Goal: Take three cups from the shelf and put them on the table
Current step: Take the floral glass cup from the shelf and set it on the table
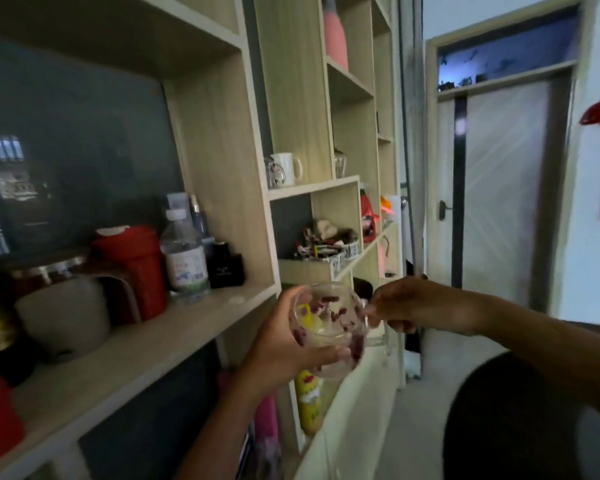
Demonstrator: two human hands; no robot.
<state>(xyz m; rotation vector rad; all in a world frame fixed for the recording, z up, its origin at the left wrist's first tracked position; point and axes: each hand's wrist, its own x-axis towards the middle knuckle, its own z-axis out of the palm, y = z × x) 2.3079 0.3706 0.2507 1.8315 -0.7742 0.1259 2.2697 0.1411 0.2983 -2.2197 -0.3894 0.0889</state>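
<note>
The glass cup (328,329) is held in mid-air in front of the shelf unit (222,140), clear of every board, between both hands. The left hand (284,344) cups the rounded body from the near side and below, fingers wrapped around the wall; the right hand (413,306) is closed at the cup's right side, apparently pinching the clear handle, though blur makes the exact finger placement hard to read. The cup is transparent glass with dark red printed patches — judge it light, rigid, smooth and breakable, so it will likely slip under a loose grip and chip if knocked on a shelf edge. The safest hold is probably the one shown: one hand under the belly, the other on the handle. Two more cups remain in a higher compartment: a white mug (286,168) with a small glass cup (274,174) just beside it, touching or nearly so. A further glass piece (340,162) stands in the next compartment to the right. On the lower left board stand a water bottle (184,251), a red jar (136,268) and a pale round pot (63,317), all well left of the held cup. No table is in view. The projecting board edges near the hands are the likeliest obstruction when turning away.
</note>
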